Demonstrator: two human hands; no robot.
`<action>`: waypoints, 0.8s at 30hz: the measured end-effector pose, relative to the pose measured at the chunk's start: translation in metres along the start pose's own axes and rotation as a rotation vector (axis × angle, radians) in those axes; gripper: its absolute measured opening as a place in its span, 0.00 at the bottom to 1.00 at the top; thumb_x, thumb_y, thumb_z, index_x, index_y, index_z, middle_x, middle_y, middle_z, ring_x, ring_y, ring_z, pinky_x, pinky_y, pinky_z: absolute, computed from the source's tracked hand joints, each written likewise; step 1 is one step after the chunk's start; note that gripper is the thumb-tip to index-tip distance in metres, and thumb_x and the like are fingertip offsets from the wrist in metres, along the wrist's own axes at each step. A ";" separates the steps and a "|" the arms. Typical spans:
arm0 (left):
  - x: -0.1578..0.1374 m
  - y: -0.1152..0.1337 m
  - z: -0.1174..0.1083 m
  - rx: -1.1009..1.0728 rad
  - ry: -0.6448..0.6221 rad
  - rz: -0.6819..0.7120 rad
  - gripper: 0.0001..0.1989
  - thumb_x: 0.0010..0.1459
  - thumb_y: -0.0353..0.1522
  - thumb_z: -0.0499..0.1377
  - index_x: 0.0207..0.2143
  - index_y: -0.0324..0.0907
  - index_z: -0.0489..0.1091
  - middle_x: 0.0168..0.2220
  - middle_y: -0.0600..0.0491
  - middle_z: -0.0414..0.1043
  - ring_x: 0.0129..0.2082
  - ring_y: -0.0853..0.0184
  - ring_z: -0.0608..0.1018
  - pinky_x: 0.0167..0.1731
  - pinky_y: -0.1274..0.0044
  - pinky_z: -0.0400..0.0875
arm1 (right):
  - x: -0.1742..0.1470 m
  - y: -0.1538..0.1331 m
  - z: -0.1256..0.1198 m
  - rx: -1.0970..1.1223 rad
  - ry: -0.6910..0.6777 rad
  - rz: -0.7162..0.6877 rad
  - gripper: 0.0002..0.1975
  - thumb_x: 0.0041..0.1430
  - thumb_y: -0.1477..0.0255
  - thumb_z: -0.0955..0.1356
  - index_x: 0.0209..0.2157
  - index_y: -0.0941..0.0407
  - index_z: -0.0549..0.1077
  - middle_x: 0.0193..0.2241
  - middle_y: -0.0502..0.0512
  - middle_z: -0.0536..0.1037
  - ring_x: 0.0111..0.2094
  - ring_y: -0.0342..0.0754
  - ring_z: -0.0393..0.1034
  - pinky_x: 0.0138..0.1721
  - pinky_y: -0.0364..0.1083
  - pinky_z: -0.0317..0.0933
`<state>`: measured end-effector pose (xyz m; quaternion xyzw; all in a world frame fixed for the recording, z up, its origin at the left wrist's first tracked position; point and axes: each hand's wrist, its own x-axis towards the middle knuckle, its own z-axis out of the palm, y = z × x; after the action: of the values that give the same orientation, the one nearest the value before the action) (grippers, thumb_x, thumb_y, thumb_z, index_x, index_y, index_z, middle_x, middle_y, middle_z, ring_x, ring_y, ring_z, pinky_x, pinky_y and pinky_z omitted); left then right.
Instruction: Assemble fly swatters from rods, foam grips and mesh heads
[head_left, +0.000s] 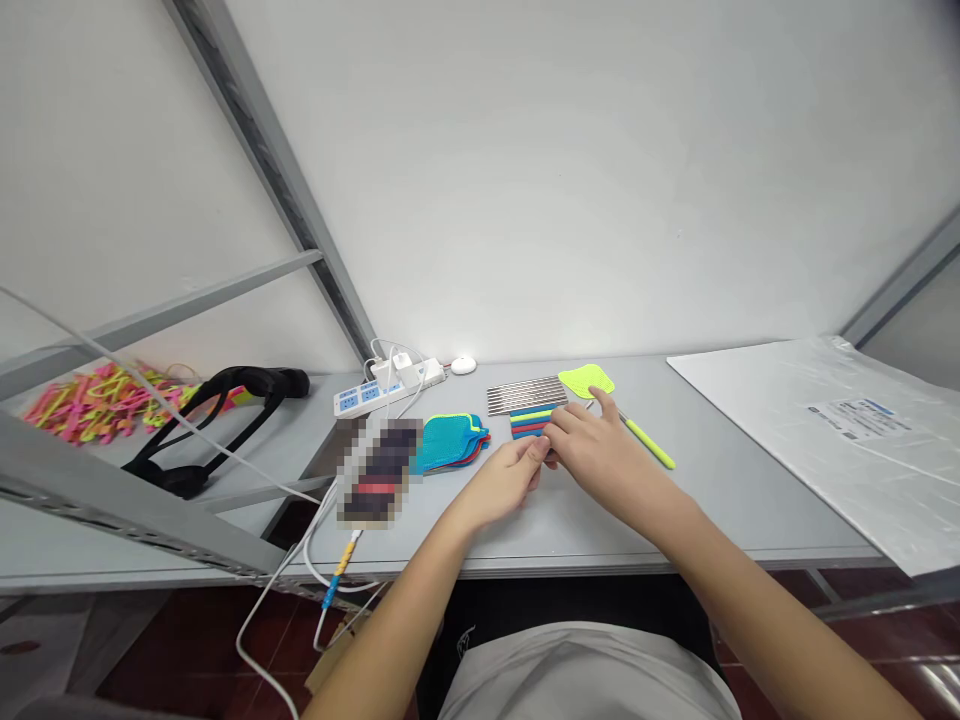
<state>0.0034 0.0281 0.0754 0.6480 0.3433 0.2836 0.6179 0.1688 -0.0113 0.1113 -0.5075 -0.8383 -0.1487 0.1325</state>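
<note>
My left hand (510, 476) is closed, its thumb and fingers pinched together against my right hand's fingertips. My right hand (592, 440) curls over the near right part of a row of coloured handles (529, 421), with one finger stretched forward. Whatever the fingertips hold is hidden. Behind the handles lies a row of thin metal rods (526, 394). A lime-green fly swatter shows its mesh head (586, 380) beyond my right hand and its green grip (651, 443) to the right of it. Left of my hands, blue mesh swatter heads (450, 440) are stacked with red ones.
A pixelated phone-like item (380, 475) with a cable lies at left, before a power strip (390, 385) and a white round gadget (463, 366). A black headband-like frame (217, 430) and pink-yellow pieces (112, 400) lie beyond the shelf post. A white wrapped panel (810, 430) covers the right side.
</note>
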 end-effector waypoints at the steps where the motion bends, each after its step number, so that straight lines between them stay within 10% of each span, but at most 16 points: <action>1: -0.002 -0.004 0.003 -0.042 0.038 0.013 0.23 0.61 0.52 0.52 0.31 0.41 0.68 0.18 0.61 0.57 0.14 0.74 0.58 0.14 0.81 0.54 | 0.002 0.000 -0.001 -0.032 0.063 -0.008 0.08 0.64 0.78 0.63 0.40 0.56 0.74 0.47 0.60 0.76 0.53 0.57 0.66 0.61 0.65 0.39; 6: -0.021 -0.024 0.020 -0.277 0.285 0.090 0.20 0.63 0.50 0.52 0.35 0.43 0.64 0.18 0.64 0.51 0.13 0.76 0.55 0.15 0.81 0.57 | 0.014 -0.007 -0.004 -0.031 0.326 0.095 0.28 0.65 0.64 0.65 0.64 0.54 0.57 0.69 0.65 0.46 0.69 0.62 0.34 0.63 0.69 0.33; 12: -0.050 -0.045 0.013 -0.536 0.647 0.204 0.14 0.64 0.45 0.54 0.35 0.45 0.59 0.22 0.65 0.53 0.13 0.79 0.55 0.16 0.82 0.58 | 0.054 -0.026 0.043 0.273 0.314 0.131 0.38 0.67 0.57 0.59 0.69 0.53 0.35 0.70 0.62 0.27 0.70 0.57 0.24 0.63 0.65 0.41; 19: -0.058 -0.043 -0.024 -0.710 0.984 0.346 0.13 0.66 0.43 0.51 0.33 0.44 0.59 0.20 0.64 0.51 0.13 0.78 0.55 0.16 0.81 0.56 | 0.096 -0.066 0.103 0.174 0.042 -0.252 0.46 0.60 0.49 0.63 0.70 0.57 0.41 0.70 0.65 0.33 0.69 0.64 0.24 0.63 0.69 0.35; 24: -0.057 -0.050 -0.024 -0.849 1.005 0.293 0.14 0.64 0.42 0.54 0.29 0.44 0.59 0.18 0.63 0.52 0.12 0.77 0.54 0.15 0.81 0.51 | 0.105 -0.076 0.112 0.115 -0.018 -0.390 0.44 0.60 0.50 0.65 0.68 0.60 0.48 0.69 0.66 0.43 0.69 0.64 0.35 0.63 0.70 0.38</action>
<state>-0.0548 -0.0024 0.0307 0.1780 0.3563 0.7419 0.5394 0.0461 0.0832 0.0383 -0.3283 -0.9290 -0.1187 0.1224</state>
